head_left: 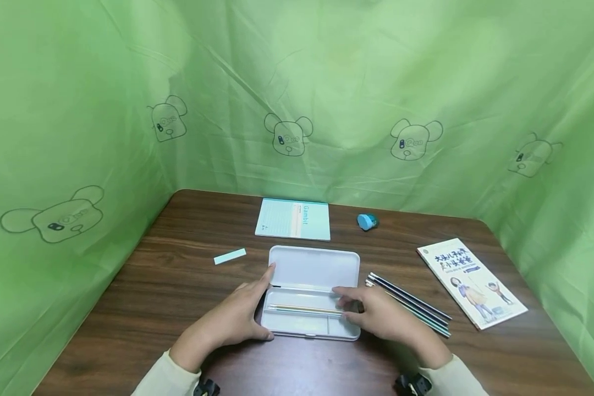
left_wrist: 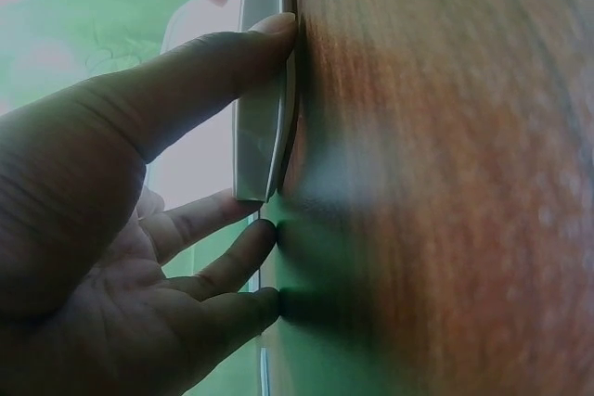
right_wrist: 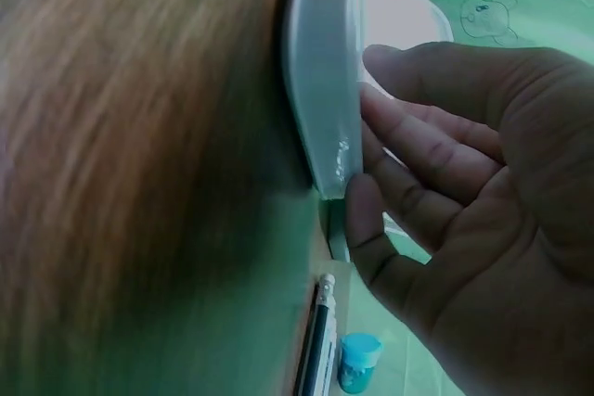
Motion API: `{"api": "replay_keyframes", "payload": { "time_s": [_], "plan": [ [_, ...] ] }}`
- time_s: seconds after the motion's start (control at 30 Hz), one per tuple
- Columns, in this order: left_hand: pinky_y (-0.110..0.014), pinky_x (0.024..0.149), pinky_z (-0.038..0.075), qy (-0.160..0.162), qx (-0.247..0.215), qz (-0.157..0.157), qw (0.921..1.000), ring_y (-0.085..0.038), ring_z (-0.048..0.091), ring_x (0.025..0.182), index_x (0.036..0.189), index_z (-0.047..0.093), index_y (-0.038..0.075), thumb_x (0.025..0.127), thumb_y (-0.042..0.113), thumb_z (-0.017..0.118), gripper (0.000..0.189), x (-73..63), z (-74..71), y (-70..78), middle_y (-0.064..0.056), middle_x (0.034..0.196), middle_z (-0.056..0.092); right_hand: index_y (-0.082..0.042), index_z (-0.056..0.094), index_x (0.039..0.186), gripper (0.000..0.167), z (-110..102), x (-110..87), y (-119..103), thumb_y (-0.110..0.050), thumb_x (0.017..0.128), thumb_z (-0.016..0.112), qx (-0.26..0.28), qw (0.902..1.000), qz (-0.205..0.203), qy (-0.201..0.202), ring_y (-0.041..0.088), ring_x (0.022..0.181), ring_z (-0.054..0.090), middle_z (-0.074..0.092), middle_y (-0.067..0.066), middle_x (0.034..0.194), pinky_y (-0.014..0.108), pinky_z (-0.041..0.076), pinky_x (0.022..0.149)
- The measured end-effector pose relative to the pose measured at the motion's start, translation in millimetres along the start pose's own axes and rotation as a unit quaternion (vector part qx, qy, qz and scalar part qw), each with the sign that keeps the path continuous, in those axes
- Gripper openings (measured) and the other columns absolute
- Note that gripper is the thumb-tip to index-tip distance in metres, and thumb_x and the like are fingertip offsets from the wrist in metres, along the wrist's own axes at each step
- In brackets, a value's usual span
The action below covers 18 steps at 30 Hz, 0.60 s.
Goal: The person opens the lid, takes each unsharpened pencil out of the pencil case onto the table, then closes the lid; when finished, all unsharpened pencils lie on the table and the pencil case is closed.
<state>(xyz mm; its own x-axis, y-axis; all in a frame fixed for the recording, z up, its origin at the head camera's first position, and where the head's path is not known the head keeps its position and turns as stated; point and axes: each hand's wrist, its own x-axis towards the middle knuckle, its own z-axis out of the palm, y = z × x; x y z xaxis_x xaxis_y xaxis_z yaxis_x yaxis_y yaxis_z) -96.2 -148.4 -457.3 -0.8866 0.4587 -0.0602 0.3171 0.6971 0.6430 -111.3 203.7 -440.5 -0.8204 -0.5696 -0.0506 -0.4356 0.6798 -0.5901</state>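
A white pencil case (head_left: 314, 267) lies opened on the table, its lid folded back. My left hand (head_left: 240, 313) holds the case's left end, thumb at the front corner and index finger near the hinge; in the left wrist view the thumb (left_wrist: 213, 76) presses the front wall. Slim pencils (head_left: 302, 310), one gold-toned, lie lengthwise in the tray. Over the tray's right part, my right hand (head_left: 383, 313) has its thumb and curled fingers at the pencils' right end, seemingly pinching one. The right wrist view shows those fingers (right_wrist: 427, 155) over the case rim, hiding the contact.
Several dark and green pencils (head_left: 416, 305) lie right of the case, beside the right forearm. A picture book (head_left: 472, 283) is farther right. Behind the case are a Gambit notebook (head_left: 293, 220) and a blue sharpener-like object (head_left: 367, 221). A pale blue strip (head_left: 230, 256) lies at left.
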Motion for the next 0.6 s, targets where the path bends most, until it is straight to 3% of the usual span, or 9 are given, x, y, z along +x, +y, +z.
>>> {"api": "replay_keyframes", "payload": {
  "time_s": [0.27,0.6],
  "plan": [
    [-0.064,0.131,0.038,-0.005,0.001,-0.011,0.9999,-0.045,0.049,0.158,0.181,0.012,0.016,0.073,0.027,0.107,0.145,-0.7,-2.1,2.4,-0.021,0.171,0.052,-0.008,0.073,0.147,0.048,5.1,3.7,0.8,-0.013,0.100,0.083,-0.001,0.9997,0.003,-0.023,0.003,0.102,0.074,0.083,-0.012,0.105,0.033,0.063,0.092],
    [-0.065,0.127,0.042,0.000,0.006,0.001,1.0000,-0.046,0.052,0.154,0.181,0.014,0.013,0.070,0.027,0.108,0.146,-1.4,-3.4,3.2,-0.022,0.169,0.054,-0.009,0.072,0.148,0.049,4.2,5.7,1.6,-0.012,0.101,0.083,-0.010,0.9994,-0.018,-0.028,0.001,0.101,0.072,0.082,-0.012,0.106,0.034,0.064,0.092]
  ]
}}
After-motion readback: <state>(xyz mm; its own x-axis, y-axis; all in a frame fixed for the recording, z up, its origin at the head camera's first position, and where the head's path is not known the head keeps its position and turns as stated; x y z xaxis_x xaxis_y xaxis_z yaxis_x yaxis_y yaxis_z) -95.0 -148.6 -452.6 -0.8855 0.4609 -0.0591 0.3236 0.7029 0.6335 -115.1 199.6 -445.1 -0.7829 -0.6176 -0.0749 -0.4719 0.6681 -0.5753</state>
